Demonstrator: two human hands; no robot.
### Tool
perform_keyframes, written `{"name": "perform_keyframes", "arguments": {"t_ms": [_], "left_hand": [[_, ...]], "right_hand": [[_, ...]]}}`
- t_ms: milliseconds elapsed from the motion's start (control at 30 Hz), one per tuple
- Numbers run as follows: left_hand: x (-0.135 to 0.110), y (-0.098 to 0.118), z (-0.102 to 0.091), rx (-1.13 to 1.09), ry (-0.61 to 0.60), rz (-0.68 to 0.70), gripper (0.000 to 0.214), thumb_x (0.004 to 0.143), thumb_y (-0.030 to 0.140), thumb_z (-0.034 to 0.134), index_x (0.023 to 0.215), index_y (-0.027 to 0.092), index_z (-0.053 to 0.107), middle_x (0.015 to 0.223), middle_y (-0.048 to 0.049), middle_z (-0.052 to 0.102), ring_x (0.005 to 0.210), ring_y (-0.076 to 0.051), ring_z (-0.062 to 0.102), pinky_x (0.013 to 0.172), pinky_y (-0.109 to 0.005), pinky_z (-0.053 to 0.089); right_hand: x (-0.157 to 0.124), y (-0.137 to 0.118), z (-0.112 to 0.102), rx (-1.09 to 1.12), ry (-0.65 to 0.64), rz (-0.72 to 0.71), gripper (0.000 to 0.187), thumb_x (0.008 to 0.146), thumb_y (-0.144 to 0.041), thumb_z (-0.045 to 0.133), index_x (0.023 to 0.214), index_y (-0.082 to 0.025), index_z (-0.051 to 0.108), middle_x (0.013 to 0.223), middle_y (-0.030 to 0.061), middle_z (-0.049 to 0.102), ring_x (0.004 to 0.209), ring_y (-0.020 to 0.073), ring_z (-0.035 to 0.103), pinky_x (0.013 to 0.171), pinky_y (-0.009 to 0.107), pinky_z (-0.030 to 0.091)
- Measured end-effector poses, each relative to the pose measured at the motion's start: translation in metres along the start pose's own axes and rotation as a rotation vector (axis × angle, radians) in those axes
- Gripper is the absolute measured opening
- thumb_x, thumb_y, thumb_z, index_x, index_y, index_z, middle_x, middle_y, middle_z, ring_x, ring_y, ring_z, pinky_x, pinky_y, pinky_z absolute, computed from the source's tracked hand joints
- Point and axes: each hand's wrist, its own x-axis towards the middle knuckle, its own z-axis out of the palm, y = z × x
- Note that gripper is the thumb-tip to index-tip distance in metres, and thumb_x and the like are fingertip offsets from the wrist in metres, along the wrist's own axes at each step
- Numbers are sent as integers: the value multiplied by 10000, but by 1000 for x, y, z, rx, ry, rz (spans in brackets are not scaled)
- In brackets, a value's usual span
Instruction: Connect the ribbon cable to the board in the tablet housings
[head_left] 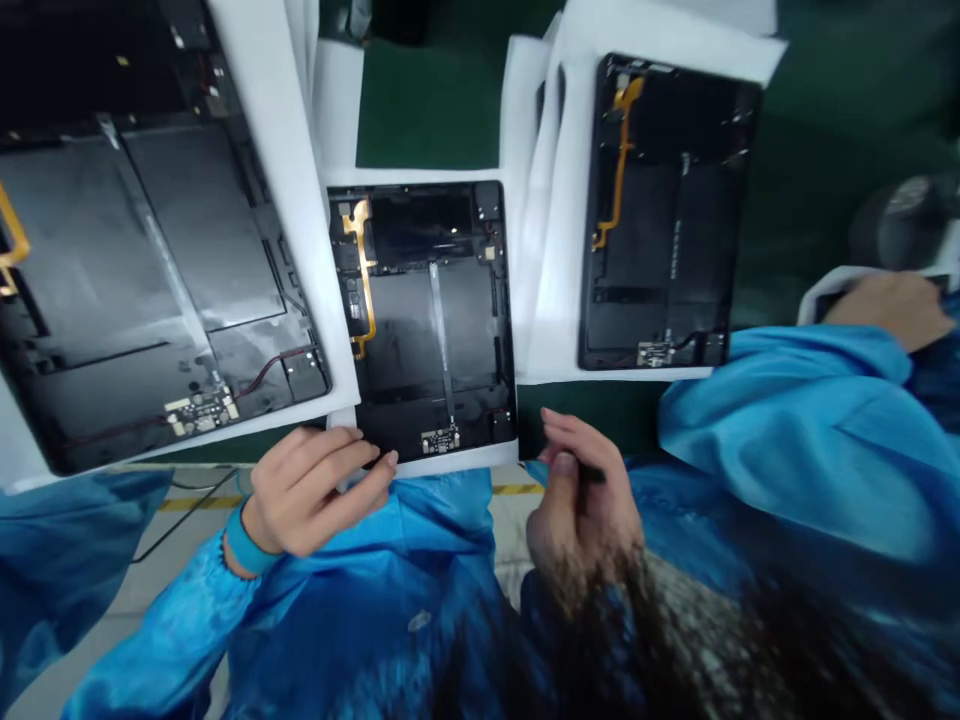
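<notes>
An opened tablet housing (469,320) lies in the middle on a white foam sheet (472,457), its inside facing up. An orange flex cable (365,280) runs down its left side, a grey ribbon cable (440,335) crosses the centre, and a small circuit board (441,440) sits at the lower edge. My left hand (319,490) touches the lower left corner, its fingers loosely stretched out. Just off the lower right corner is my right hand (581,500), thumb and fingers closed around a dark thing, mostly hidden and not identifiable.
Similar tablet housings lie on foam at the left (180,240) and on stacked foam at the right (675,220). A green mat (431,105) covers the table. At the far right are another person's hand (892,305) and blue sleeve (795,400).
</notes>
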Motion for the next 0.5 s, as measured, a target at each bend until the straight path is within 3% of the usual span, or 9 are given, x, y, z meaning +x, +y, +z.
{"name": "perform_keyframes", "arguments": {"t_ms": [67, 133, 167, 200, 300, 367, 500], "left_hand": [[-3, 7, -7, -2, 70, -166, 156, 802, 189, 762, 935, 214, 684, 890, -23, 630, 866, -160, 621, 734, -286, 532], [-3, 17, -14, 60, 119, -479, 135, 845, 169, 689, 972, 215, 691, 914, -38, 616, 926, -178, 626, 813, -325, 538], [-2, 22, -17, 63, 62, -659, 173, 905, 183, 611, 1056, 214, 689, 980, -55, 622, 1007, -201, 626, 879, -362, 536], [0, 27, -20, 46, -6, -752, 218, 943, 213, 555, 1124, 210, 678, 1024, -69, 628, 1070, -227, 618, 916, -393, 534], [9, 38, -23, 29, -162, -810, 320, 992, 369, 514, 1198, 164, 648, 1103, -100, 631, 1130, -273, 610, 895, -447, 550], [15, 42, -22, 35, -185, -810, 424, 1016, 472, 467, 1181, 120, 638, 1141, -98, 625, 1125, -280, 620, 827, -460, 548], [23, 43, -23, -39, -170, -898, 484, 1057, 438, 348, 1215, 52, 595, 1213, -106, 596, 1227, -306, 571, 881, -545, 508]], "right_hand": [[11, -4, -8, -39, -74, 183, 265, 969, -286, 482, 1173, -255, 649, 1128, 64, 711, 786, 151, 656, 725, 329, 579], [16, -8, -11, -13, -140, 347, 297, 940, -399, 536, 1159, -252, 672, 1050, 57, 739, 723, 145, 651, 671, 308, 571], [18, -10, -11, 20, -161, 400, 321, 917, -442, 565, 1143, -245, 681, 1022, 58, 747, 720, 150, 655, 651, 301, 567], [20, -11, -9, 54, -179, 436, 347, 894, -473, 587, 1130, -238, 685, 1014, 63, 752, 726, 154, 661, 642, 298, 565], [27, -17, 0, 75, -209, 455, 427, 847, -515, 609, 1136, -207, 668, 959, 61, 742, 723, 155, 654, 654, 298, 559], [35, -23, 6, 19, -234, 426, 419, 836, -532, 596, 1073, -194, 669, 857, 36, 710, 705, 158, 635, 666, 300, 545], [44, -42, 13, -26, -283, 325, 351, 879, -546, 517, 818, -220, 631, 701, 10, 649, 641, 180, 607, 649, 318, 532]]}}
